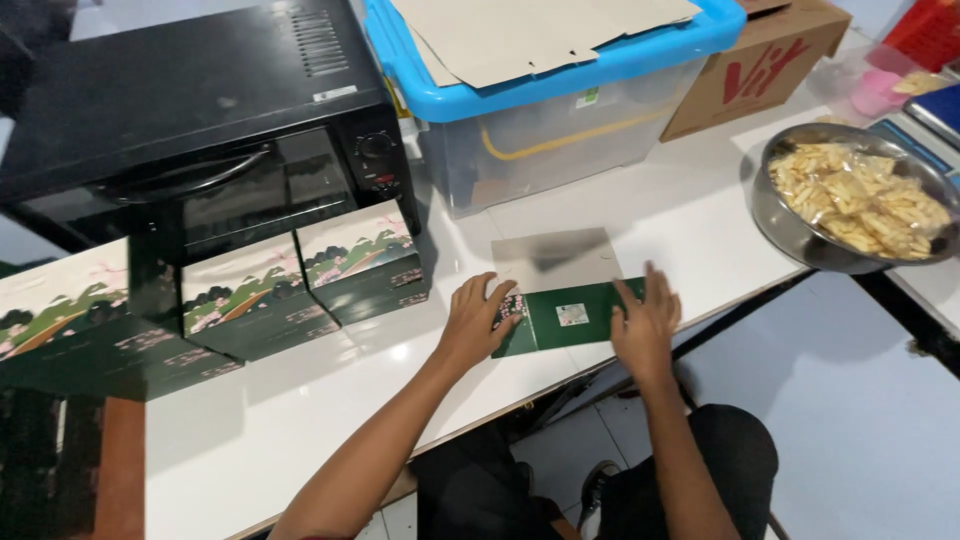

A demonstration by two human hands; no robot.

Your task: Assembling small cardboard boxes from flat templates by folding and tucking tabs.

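Note:
A flat, unfolded dark green carton [566, 316] with a grey inner flap [556, 259] lies on the white table [330, 400] in front of me. My left hand [478, 319] presses flat on the carton's left end, fingers spread over a patterned panel. My right hand [645, 320] presses on its right end, fingers apart. Neither hand grips the carton; both rest on top of it.
Three folded green boxes [358, 262] with landscape prints stand at the left, below a black toaster oven [190, 120]. A clear bin with a blue rim [560, 90] holds cardboard sheets. A metal bowl [800, 235] of pale snack sticks sits right, near a brown cardboard box [760, 70].

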